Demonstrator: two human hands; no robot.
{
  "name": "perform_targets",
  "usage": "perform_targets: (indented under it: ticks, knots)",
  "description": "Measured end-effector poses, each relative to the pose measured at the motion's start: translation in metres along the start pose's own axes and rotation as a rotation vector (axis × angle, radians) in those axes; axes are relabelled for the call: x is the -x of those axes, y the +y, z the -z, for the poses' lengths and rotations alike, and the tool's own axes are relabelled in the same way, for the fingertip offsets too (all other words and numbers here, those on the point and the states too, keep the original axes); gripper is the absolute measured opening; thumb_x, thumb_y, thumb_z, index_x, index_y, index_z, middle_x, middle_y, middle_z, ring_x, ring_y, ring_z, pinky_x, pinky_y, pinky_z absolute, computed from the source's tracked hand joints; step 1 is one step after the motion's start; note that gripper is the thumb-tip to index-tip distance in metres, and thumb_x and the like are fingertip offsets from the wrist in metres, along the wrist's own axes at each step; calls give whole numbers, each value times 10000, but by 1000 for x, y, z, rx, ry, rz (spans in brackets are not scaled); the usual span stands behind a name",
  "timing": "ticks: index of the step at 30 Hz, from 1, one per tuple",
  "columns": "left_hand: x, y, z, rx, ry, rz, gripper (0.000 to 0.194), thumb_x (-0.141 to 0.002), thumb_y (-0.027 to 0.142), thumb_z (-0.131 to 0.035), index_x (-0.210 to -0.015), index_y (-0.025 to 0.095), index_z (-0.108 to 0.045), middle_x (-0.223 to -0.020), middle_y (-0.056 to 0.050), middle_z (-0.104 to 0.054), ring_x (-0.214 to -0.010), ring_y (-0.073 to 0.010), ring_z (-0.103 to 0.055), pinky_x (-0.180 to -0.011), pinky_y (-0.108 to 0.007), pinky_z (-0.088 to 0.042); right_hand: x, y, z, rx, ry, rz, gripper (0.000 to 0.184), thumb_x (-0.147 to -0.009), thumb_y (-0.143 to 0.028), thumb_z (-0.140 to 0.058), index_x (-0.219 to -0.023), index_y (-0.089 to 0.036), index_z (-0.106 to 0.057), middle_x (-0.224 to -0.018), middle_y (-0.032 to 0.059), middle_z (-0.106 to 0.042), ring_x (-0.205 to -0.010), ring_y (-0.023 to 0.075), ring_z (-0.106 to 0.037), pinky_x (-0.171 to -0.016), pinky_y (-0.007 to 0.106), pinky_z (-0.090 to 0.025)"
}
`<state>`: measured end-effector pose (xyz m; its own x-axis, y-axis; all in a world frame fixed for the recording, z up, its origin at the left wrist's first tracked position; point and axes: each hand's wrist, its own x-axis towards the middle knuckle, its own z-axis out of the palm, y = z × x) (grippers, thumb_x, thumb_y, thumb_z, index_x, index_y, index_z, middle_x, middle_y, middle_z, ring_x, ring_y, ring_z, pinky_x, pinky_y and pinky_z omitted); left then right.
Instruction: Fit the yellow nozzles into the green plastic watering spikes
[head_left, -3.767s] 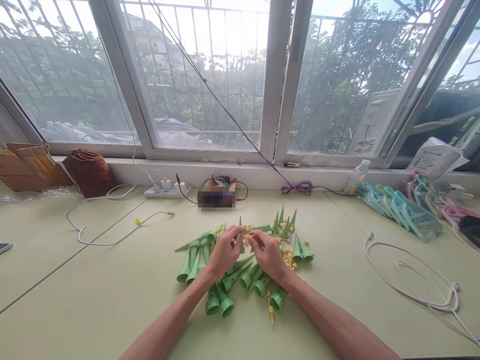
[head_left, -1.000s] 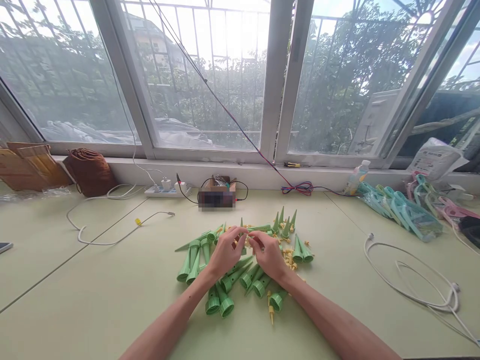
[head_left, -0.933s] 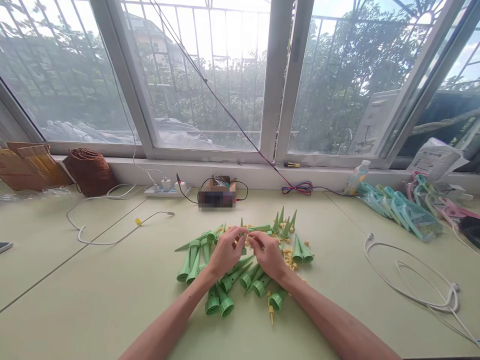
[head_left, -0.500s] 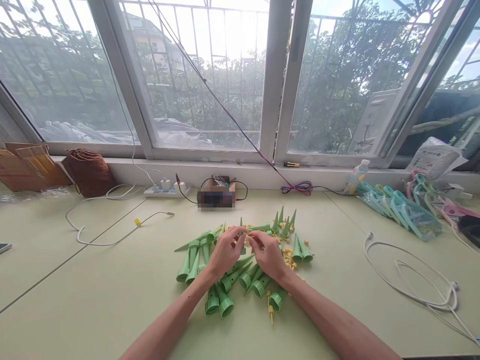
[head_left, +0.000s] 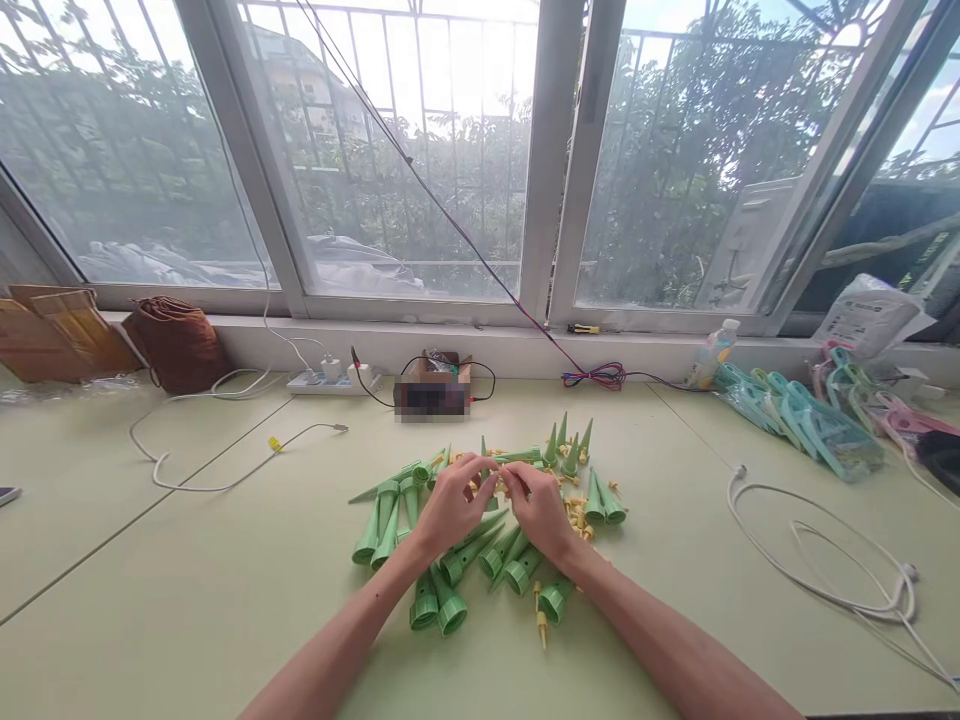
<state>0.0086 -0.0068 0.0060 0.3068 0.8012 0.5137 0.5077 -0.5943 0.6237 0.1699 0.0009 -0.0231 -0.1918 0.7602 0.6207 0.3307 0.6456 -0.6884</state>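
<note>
My left hand [head_left: 456, 500] and my right hand [head_left: 534, 503] meet fingertip to fingertip above a pile of green plastic cone spikes [head_left: 450, 610]. Both are closed in a pinch; whatever small thing lies between the fingertips is hidden. Around and below them the spikes lie on their sides, their round collars mostly facing me. Several spikes [head_left: 570, 455] stand upright behind my right hand. Small yellow nozzle-like pieces [head_left: 577, 520] are scattered beside that hand, and one yellow piece [head_left: 542, 630] lies at the front of the pile.
On the pale green table [head_left: 262, 600], a white cable [head_left: 825, 600] is coiled at the right and another cable [head_left: 217, 488] runs along the left. A power strip [head_left: 337, 384], a brown pouch [head_left: 178, 345], a bottle [head_left: 712, 355] and bagged teal hangers [head_left: 806, 415] stand along the window side.
My fingertips have shifted slightly and the fingers of both hands press a little closer together. The spikes and yellow pieces lie as before.
</note>
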Motion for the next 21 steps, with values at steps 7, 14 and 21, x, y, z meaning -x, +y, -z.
perform_targets:
  ticks: [7,14,21]
  knots:
    - [0,-4,-1,-9,13,9,156,-943,224,-499,-990,201,-645,-898,-34,-600,-701,-125,-538,-557,-203,-483,0,1,-1,-3,11,-30,291,-1007,-319,-425,-905,-174,-656,-662,11,-619,-552,145,-526,-560,243,-400]
    - [0,-6,-2,-9,2,45,167,-952,250,-489,-947,194,-647,-884,-37,-598,-707,-132,-538,-562,-210,-484,1,0,-1,-17,-14,-17,211,-989,-268,-453,-961,-175,-640,-811,44,-676,-642,160,-586,-634,259,-445]
    - [0,-4,-2,23,-16,58,183,-953,272,-487,-929,194,-651,-882,-39,-583,-717,-136,-546,-555,-213,-491,1,2,-1,-1,-13,-47,211,-996,-278,-438,-1002,-172,-621,-773,37,-658,-626,162,-573,-586,251,-407]
